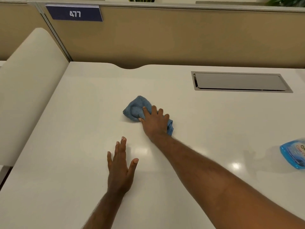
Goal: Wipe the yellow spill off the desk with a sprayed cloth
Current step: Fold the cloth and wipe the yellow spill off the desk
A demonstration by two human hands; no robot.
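A bunched blue cloth [134, 108] lies on the white desk [79, 113] near its middle. My right hand [155, 123] presses down on the cloth's near right part, fingers curled over it, arm stretched in from the lower right. Flat on the desk closer to me rests my left hand [121, 166], fingers spread, holding nothing. A blue spray bottle [293, 153] lies at the right edge, partly cut off. No yellow spill shows on the desk surface around the cloth.
A grey metal cable hatch [241, 81] is set into the desk at the back right. A tan partition [165, 38] with a "477" sign [75, 14] runs along the back. A cream curved panel [29, 90] stands at the left.
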